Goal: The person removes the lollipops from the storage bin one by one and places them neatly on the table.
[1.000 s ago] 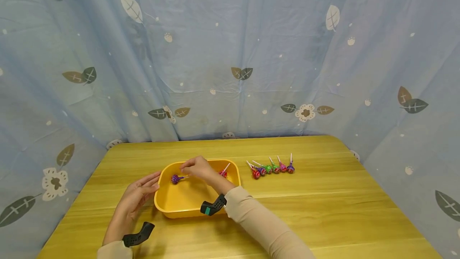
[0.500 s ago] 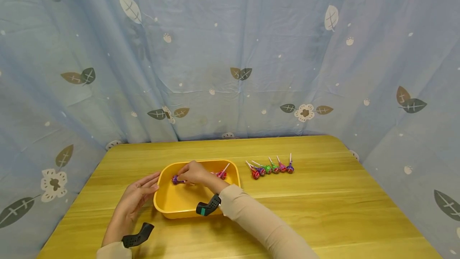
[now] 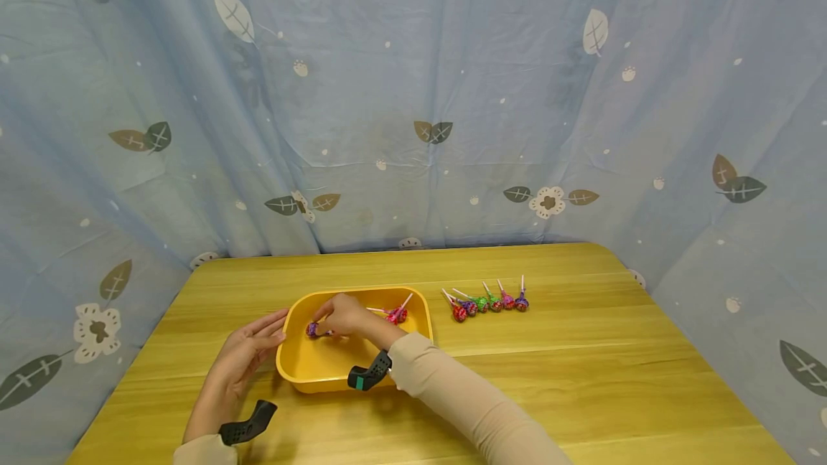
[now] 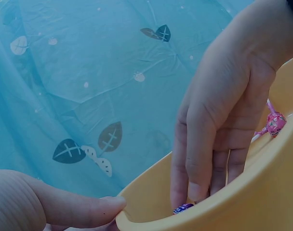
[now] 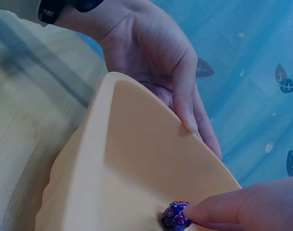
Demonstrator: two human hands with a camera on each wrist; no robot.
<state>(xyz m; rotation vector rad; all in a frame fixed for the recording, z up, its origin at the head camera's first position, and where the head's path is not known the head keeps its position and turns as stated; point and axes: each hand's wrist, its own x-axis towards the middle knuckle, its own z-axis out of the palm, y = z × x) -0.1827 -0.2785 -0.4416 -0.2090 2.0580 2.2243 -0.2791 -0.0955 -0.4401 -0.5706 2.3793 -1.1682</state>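
The purple lollipop [image 3: 312, 331] lies in the left part of the yellow tray [image 3: 316, 384], lower left of centre in the head view, its stick pointing rightward beneath the fingers. It should be light, with a hard, round head in slick wrapping that may roll or slip under a fingertip; the stick looks thin and stiff, so the surest hold is probably a gentle pinch on the head or just where the stick joins it. The right hand [image 3: 345, 314] reaches into the tray from above, thumb and fingers drawn close together and pinching the lollipop at its head. The left hand [image 3: 244, 350] has its fingers fairly straight, resting against the tray's left end with the thumb at the rim. Pink-red lollipops [image 3: 402, 316] lie near the tray's right end. Beyond it, right of centre, six lollipops [image 3: 495, 304] sit in a row on the table [image 3: 581, 364].
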